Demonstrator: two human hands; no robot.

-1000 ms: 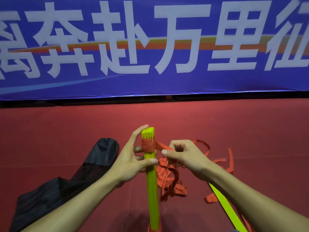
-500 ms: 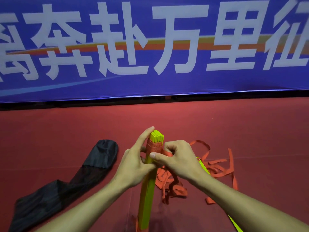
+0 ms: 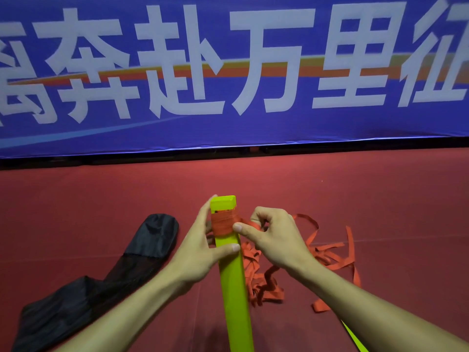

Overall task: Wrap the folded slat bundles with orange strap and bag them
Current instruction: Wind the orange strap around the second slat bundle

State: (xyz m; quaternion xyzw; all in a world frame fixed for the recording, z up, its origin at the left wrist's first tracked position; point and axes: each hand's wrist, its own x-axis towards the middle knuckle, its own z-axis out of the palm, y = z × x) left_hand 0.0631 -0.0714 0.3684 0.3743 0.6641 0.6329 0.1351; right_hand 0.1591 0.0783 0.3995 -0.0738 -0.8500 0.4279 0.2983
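Note:
A yellow-green slat bundle [image 3: 232, 280] stands nearly upright in front of me, its top end facing the banner. Several turns of orange strap [image 3: 224, 224] bind it just below the top. My left hand [image 3: 200, 255] grips the bundle from the left, thumb across its front and fingers up its far side. My right hand [image 3: 274, 237] pinches the strap's running end just right of the wrap. The rest of the strap lies in a loose tangle [image 3: 319, 257] on the red floor behind the bundle. A black bag [image 3: 106, 275] lies flat to the left.
A blue banner with large white characters [image 3: 233, 72] closes off the far side of the red floor [image 3: 380, 199]. Another yellow-green slat end [image 3: 355, 339] shows under my right forearm at the bottom right.
The bundle has turned so a flat face points at me instead of its slat edges. My right hand came in to the wrap, then drew the strap out to the right.

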